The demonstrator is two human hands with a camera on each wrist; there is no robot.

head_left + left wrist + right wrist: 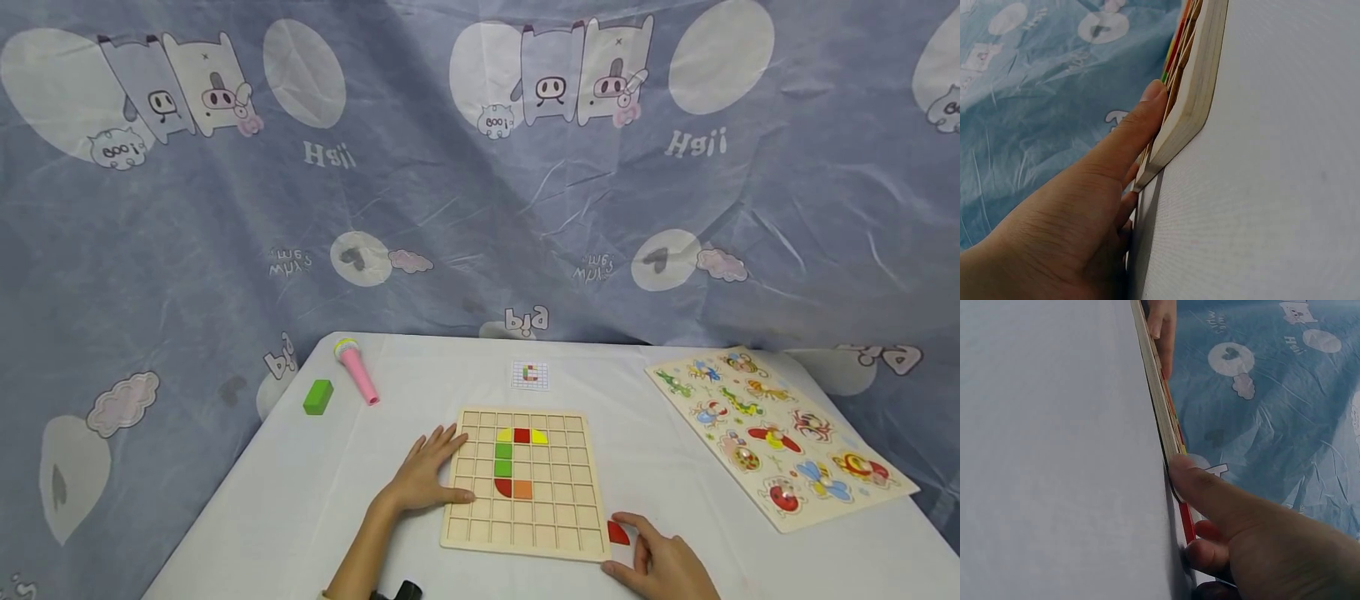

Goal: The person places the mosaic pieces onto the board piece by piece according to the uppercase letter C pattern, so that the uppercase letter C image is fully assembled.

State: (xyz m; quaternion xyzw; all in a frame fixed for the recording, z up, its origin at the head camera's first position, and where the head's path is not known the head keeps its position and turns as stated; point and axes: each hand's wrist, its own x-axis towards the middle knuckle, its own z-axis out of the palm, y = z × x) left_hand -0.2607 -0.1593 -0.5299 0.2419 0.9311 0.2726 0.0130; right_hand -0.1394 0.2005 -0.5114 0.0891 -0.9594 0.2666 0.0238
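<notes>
In the head view a wooden grid board (547, 475) lies on the white table. My left hand (426, 473) rests at its left side, fingers spread and fairly straight, thumb (1147, 100) over the rim. Set in the grid are yellow quarter-circle pieces (539, 437), a red square (522, 435), green squares (503, 459), a red quarter-circle (503, 488) and an orange square (522, 490). Beside the board's near right corner, my right hand (660, 560) curls its fingers around another red quarter-circle piece (618, 533). Its thumb (1200, 481) lies at the board's edge.
Behind the board lies a small pattern card (530, 375). A pink toy microphone (358, 372) and a green block (318, 397) are at the back left. A large insect puzzle board (780, 433) lies on the right. A blue-grey printed cloth (480, 208) hangs behind.
</notes>
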